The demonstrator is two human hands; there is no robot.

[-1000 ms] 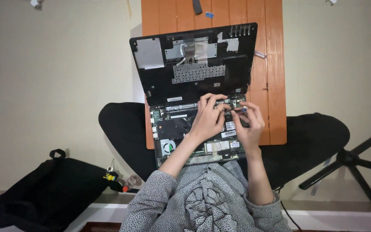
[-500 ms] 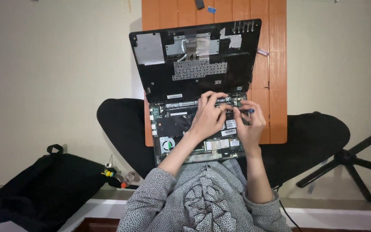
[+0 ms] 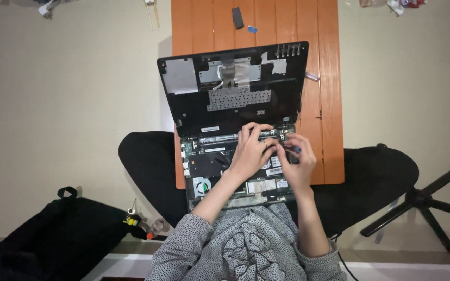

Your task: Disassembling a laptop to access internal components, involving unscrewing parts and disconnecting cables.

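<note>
Both hands, left hand [image 3: 250, 151] and right hand [image 3: 298, 164], press curled fingers close together onto the exposed green motherboard [image 3: 235, 166] of a disassembled black laptop [image 3: 233, 93] lying open-cased on the narrow orange wooden counter [image 3: 329, 104], grip unclear.

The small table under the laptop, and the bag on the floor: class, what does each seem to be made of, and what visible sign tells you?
Table: probably wood with an orange-brown varnish; parallel plank seams run along it and it shines a little.
Bag: seemingly soft black fabric; it slumps, creases and has a loop handle.
</note>
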